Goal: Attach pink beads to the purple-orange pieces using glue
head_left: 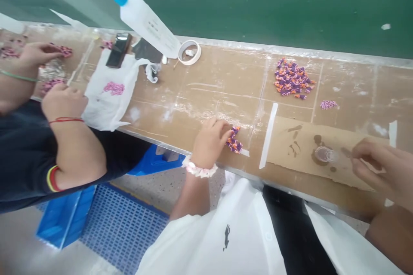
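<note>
My left hand (210,141) rests on the table with curled fingers, its thumb and index tips at the edge of a little group of purple-and-orange pieces (234,142). Whether a piece is pinched between them is hidden. On the right, my right hand (382,165) hovers by a brown cardboard sheet (290,137), thumb and fingers drawn together; anything in them is too small and blurred to name. A small clear cup (322,154) stands on the cardboard among dark wet stains, left of that hand.
Behind lie a larger heap of purple-and-orange pieces (292,78) and a pile of tiny pink-purple bits (328,105). A white bottle (150,28) with blue nozzle, a tape roll (189,53) and a phone (118,50) are left, near a co-worker's hands (64,101). Blue crates (122,227) stand below.
</note>
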The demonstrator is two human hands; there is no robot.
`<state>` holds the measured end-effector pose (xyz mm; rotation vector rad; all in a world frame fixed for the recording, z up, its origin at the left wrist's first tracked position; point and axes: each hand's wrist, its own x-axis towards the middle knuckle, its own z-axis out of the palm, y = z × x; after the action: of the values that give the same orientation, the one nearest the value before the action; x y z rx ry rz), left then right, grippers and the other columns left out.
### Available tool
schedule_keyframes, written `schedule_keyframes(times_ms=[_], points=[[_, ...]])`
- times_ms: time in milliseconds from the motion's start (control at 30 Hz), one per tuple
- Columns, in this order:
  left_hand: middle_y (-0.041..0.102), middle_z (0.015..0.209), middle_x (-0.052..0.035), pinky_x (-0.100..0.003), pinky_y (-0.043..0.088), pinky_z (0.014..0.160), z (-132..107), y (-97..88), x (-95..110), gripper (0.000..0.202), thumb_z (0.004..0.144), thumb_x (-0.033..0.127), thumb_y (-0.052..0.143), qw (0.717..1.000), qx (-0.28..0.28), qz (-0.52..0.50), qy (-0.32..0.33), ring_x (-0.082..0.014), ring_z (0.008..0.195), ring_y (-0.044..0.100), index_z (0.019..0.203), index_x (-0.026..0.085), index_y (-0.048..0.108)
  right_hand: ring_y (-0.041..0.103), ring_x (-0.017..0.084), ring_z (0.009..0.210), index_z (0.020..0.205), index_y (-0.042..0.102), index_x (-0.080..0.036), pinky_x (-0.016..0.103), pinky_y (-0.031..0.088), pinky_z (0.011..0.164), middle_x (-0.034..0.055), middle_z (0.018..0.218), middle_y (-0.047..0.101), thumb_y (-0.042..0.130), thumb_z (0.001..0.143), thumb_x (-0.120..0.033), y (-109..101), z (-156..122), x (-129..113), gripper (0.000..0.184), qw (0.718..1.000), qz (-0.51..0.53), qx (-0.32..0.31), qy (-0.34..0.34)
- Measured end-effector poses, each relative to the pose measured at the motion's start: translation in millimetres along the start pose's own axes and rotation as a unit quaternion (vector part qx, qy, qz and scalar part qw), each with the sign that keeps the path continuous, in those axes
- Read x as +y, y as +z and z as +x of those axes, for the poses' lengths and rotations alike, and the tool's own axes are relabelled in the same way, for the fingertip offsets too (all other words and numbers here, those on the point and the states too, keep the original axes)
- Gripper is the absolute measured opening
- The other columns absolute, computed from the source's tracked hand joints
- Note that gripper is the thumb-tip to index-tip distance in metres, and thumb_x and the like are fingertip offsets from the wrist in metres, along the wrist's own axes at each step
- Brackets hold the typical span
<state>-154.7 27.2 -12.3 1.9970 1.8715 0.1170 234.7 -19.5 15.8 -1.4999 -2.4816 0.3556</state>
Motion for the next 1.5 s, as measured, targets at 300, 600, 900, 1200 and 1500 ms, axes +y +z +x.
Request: schedule_keyframes(times_ms=[300,600,900,1200,1500], points=[[0.066,0.099,-0.0094,-0.037,0.047,0.084,10,1.4,32,0.019,0.095,0.028,0.051,0.974,-0.085,0.208,0.042,-0.027,0.1,0.057,0.097,0.019,0.069,0.056,0.015,0.049,0.087,0.046,-0.024,0.027,0.039,0.041,0.0019,0.075,0.062,0.043,0.096,-0.028,11,1,-5,0.01,0.999,-0.01,0.031,-0.028],[0.067,0.094,-0.0178,-0.035,0.047,0.074,23,-6.3,49,0.021,0.084,0.0,0.046,0.962,-0.154,0.217,0.07,-0.0285,0.098,0.061,0.085,0.008,0.066,0.053,0.012,0.054,0.086,0.045,-0.023,0.025,0.04,0.051,-0.0005,0.075,0.059,0.043,0.097,-0.025,4,5,-12,0.011,0.997,0.049,0.05,-0.043],[0.043,0.064,0.0057,-0.018,0.032,0.044,18,4.9,82,0.039,0.08,0.054,0.065,0.786,-0.28,-0.544,0.089,-0.0051,0.049,0.037,0.081,0.018,0.048,0.05,0.014,0.052,0.084,0.044,-0.025,0.028,0.034,0.047,-0.0006,0.07,0.054,0.047,0.091,-0.019,5,7,-16,0.01,0.982,0.121,0.148,-0.001],[0.044,0.073,0.0041,-0.007,0.028,0.031,-2,37.5,163,0.031,0.084,0.037,0.07,0.473,-0.392,-0.788,-0.03,-0.0033,0.052,0.042,0.081,0.018,0.046,0.051,0.012,0.053,0.085,0.046,-0.024,0.024,0.042,0.046,-0.0025,0.066,0.051,0.052,0.082,-0.004,2,18,-38,0.021,0.941,0.252,0.22,-0.058],[0.041,0.067,0.0065,-0.007,0.029,0.035,-8,45.9,175,0.032,0.085,0.04,0.069,0.468,-0.39,-0.792,-0.041,-0.0021,0.049,0.041,0.083,0.018,0.045,0.054,0.012,0.056,0.085,0.045,-0.024,0.022,0.041,0.046,-0.0022,0.067,0.052,0.053,0.083,-0.003,7,13,-45,0.023,0.954,0.185,0.231,-0.047]])
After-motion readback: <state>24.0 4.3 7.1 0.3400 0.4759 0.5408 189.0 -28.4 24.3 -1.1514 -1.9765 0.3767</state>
